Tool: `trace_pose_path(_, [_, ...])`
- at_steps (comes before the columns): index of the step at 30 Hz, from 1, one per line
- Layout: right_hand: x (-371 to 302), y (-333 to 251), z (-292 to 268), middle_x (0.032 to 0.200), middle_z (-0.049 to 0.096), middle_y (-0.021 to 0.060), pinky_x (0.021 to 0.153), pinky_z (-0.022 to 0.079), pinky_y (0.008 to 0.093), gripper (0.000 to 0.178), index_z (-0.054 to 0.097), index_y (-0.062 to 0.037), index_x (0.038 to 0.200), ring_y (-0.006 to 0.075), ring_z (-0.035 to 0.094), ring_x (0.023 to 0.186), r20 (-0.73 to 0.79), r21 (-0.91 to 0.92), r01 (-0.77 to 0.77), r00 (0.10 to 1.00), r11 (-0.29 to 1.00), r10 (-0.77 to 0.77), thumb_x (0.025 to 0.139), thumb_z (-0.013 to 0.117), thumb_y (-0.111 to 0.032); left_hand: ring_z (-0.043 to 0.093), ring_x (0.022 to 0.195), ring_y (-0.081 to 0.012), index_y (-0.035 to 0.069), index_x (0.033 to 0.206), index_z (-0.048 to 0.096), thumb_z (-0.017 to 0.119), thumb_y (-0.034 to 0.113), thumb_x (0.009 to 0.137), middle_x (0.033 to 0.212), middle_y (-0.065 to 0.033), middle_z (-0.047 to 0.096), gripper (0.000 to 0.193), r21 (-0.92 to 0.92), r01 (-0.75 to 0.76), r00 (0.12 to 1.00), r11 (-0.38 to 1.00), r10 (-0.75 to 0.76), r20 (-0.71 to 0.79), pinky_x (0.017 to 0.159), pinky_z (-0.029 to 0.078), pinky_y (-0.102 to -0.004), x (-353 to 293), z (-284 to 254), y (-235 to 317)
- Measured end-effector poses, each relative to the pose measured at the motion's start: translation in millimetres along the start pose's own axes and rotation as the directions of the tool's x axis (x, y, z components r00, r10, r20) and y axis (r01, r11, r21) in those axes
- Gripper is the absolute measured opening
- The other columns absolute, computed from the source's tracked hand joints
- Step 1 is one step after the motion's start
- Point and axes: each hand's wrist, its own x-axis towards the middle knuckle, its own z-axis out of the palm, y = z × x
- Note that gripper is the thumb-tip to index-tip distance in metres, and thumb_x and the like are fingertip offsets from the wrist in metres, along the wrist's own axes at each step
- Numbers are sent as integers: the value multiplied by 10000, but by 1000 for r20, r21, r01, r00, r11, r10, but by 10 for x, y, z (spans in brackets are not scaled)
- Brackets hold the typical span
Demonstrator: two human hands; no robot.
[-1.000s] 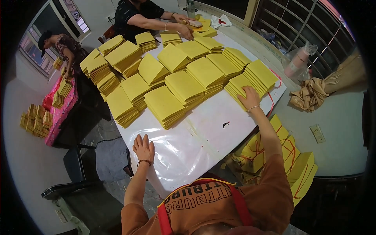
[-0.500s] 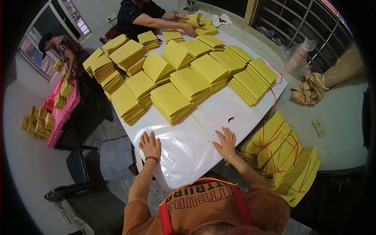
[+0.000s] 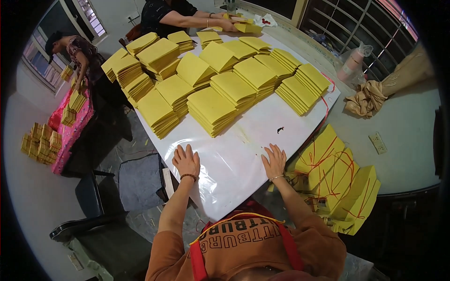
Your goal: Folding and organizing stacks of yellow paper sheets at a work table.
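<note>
My left hand [image 3: 186, 161] lies palm down on the white-covered table [image 3: 225, 157], fingers spread and holding nothing. Farther right, my right hand [image 3: 274, 163] rests near the table's right edge, also empty with its fingers apart. Beyond both hands stand several stacks of folded yellow paper. The closest, a front middle stack [image 3: 211, 110], is a short way past my fingertips. A front left stack [image 3: 157, 110] and a right stack [image 3: 300, 96] flank it. A small dark scrap or mark [image 3: 280, 130] shows on the table just past my right hand.
Loose yellow sheets with red strings [image 3: 328, 164] lie low beside the table's right edge. A co-worker's hands [image 3: 228, 23] handle yellow paper at the far edge. Another person [image 3: 79, 56] bends over a pink-covered table [image 3: 77, 136] at left. A grey-seated chair [image 3: 140, 180] stands left.
The whole view has shifted, with the table appearing higher. My hands stay open on about the same spot of the table. The co-worker's hands have moved over the yellow paper.
</note>
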Motion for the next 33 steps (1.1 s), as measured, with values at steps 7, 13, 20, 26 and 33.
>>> trace_pose_path(7, [12, -11, 0, 1257, 437, 85, 1021, 172, 472, 374, 539, -104, 1132, 266, 334, 1217, -18, 9, 5, 1000, 1000, -5, 811, 542, -296, 240, 1231, -345, 136, 1252, 406, 427, 347, 841, 1340, -180, 289, 462, 19, 6, 999, 1000, -6, -31, 978, 183, -476, 24, -59, 42])
trace_pose_path(13, [45, -61, -85, 1224, 454, 77, 1010, 157, 479, 399, 557, -107, 1110, 255, 328, 1215, 19, 0, 25, 1000, 1000, -25, 782, 581, -333, 262, 1212, -342, 132, 1232, 412, 446, 338, 829, 1326, -174, 300, 454, 16, 10, 998, 1000, -10, -55, 966, 199, -477, -21, -30, 55])
trace_pose_path(20, [687, -1076, -1317, 833, 532, 82, 683, 424, 274, 276, 564, -11, 1029, 191, 524, 757, -103, 792, 227, 965, 567, -242, 755, 586, -38, 261, 1220, -362, 127, 1231, 416, 447, 339, 826, 1335, -198, 303, 459, -3, 22, 1000, 1000, -22, -23, 975, 191, -486, -28, -43, 49])
trace_pose_path(26, [620, -1099, -2718, 732, 473, 29, 548, 355, 270, 192, 564, -55, 948, 135, 442, 613, -512, 731, 631, 759, 259, -403, 783, 562, -152, 235, 1238, -369, 125, 1214, 442, 450, 336, 830, 1347, -194, 292, 438, -19, 32, 999, 999, -33, -33, 984, 164, -500, 22, -50, 94])
trace_pose_path(33, [973, 32, -3165, 704, 464, 8, 522, 313, 248, 162, 552, -70, 918, 111, 422, 585, -616, 746, 666, 694, 9, -372, 797, 549, -178, 498, 1062, -228, 44, 1317, 258, 529, 351, 865, 1156, -188, 517, 609, -981, -47, 970, 190, -224, -90, 866, 397, -288, 1430, -1042, 876])
